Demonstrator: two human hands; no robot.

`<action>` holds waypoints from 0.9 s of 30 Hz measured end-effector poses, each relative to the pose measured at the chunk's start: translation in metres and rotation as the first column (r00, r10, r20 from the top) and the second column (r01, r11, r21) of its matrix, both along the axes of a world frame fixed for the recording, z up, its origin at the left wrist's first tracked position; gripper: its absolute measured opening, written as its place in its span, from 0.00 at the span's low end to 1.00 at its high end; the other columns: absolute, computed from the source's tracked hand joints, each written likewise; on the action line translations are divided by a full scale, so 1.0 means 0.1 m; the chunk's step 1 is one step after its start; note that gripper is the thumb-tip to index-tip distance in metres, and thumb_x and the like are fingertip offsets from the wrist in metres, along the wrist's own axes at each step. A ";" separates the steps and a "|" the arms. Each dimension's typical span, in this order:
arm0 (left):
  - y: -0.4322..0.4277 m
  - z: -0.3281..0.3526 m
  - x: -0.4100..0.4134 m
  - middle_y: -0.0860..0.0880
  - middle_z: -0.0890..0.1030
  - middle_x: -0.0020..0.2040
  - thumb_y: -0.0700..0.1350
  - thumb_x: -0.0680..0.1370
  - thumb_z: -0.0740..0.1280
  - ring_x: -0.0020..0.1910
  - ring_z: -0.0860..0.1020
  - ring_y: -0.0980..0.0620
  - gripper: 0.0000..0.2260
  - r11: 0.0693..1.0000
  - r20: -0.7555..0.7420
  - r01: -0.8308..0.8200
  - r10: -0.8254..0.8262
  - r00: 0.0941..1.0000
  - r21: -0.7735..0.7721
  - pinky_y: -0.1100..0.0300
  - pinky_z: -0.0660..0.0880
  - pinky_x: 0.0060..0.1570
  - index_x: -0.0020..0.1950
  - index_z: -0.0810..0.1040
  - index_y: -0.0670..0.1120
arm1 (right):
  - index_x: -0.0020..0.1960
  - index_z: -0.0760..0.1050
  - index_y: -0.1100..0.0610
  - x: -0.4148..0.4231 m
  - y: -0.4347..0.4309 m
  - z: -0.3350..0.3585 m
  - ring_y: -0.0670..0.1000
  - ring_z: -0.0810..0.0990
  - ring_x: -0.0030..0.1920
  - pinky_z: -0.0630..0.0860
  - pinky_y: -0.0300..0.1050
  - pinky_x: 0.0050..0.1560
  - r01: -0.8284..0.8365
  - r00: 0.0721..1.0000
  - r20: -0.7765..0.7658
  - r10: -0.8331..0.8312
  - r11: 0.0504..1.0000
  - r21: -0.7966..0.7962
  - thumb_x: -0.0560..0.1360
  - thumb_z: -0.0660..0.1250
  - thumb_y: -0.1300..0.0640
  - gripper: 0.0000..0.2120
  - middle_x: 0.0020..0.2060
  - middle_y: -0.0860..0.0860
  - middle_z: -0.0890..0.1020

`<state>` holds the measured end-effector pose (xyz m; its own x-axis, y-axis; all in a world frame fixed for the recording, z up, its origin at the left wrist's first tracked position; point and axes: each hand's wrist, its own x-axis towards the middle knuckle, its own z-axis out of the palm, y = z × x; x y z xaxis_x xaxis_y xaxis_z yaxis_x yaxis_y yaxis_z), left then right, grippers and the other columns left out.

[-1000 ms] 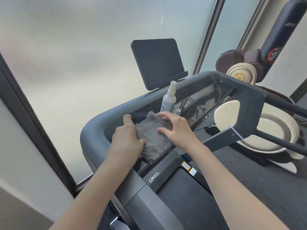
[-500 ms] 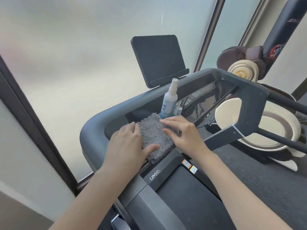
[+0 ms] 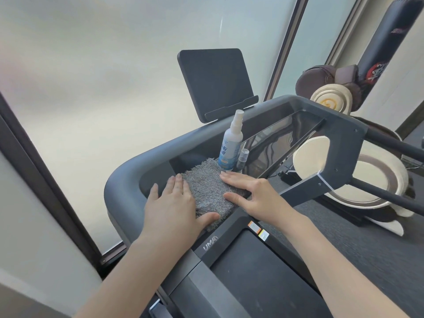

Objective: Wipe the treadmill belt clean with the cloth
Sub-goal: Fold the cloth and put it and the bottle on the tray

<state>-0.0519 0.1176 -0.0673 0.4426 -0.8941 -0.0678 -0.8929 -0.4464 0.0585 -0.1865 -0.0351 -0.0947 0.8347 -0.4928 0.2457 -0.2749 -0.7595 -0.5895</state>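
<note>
While the cloth (image 3: 206, 189) is lying on the console (image 3: 128, 180), the left hand (image 3: 174, 207) and right hand (image 3: 254, 193) are pressing its sides flat-fingered, gripping nothing, the belt (image 3: 263, 278) lying below, lengthwise toward the person.

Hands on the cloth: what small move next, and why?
Likely grip the cloth with the left hand and carry it down to the belt: it lies folded on the console, with that hand and the right hand flat on it.
</note>
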 end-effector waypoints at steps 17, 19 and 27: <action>-1.00 0.37 0.36 0.54 0.75 0.63 0.56 0.71 0.73 0.62 0.73 0.55 0.32 0.841 -0.704 -0.157 -0.315 0.637 -0.518 0.60 0.69 0.57 0.73 0.67 0.53 | 0.58 0.78 0.54 0.22 -0.78 0.30 0.47 0.76 0.48 0.72 0.40 0.55 0.411 0.912 0.039 -0.409 0.907 -0.094 0.71 0.69 0.60 0.15 0.47 0.49 0.80; -1.12 0.30 0.36 0.53 0.77 0.62 0.57 0.71 0.73 0.61 0.75 0.54 0.32 0.857 -0.735 -0.133 -0.335 0.590 -0.498 0.56 0.72 0.60 0.72 0.67 0.54 | 0.58 0.78 0.52 0.26 -0.84 0.25 0.46 0.76 0.47 0.72 0.41 0.55 0.397 0.915 -0.032 -0.403 0.911 -0.107 0.71 0.69 0.58 0.16 0.47 0.48 0.80; -1.26 0.17 0.35 0.45 0.83 0.51 0.47 0.71 0.75 0.44 0.79 0.53 0.14 0.822 -0.747 -0.124 -0.428 0.508 -0.556 0.54 0.76 0.53 0.54 0.78 0.55 | 0.51 0.79 0.52 0.32 -0.86 0.19 0.49 0.76 0.46 0.73 0.43 0.50 0.374 0.923 -0.044 -0.383 0.917 -0.139 0.70 0.69 0.58 0.10 0.46 0.50 0.82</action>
